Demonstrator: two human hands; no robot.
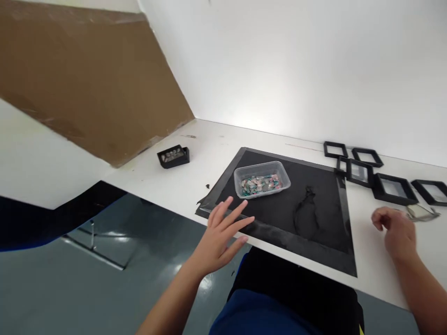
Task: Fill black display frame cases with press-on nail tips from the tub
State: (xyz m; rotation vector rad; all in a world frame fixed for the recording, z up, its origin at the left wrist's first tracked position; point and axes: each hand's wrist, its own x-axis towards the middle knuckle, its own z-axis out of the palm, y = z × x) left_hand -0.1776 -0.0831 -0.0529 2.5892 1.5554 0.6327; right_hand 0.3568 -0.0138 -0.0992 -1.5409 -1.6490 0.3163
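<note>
My left hand (225,232) is open, fingers spread, above the front edge of a black mat (275,218). Just beyond its fingertips stands a clear plastic tub (284,179) holding small shiny pieces (260,185) in teal, pink and white. On the right, my right hand (398,230) is curled over the white table, its fingertips bent inward; anything inside them is hidden. Right behind that hand lies a pale, flat item in what looks like clear wrapping (421,212). I cannot tell whether the hand touches it.
Several black frames (393,186) with pale middles lie at the back right. A dark cord-like strip (309,197) rests on the mat. At the left stands a small black box (174,160) with round pieces in it. A brown panel (87,79) covers the left wall.
</note>
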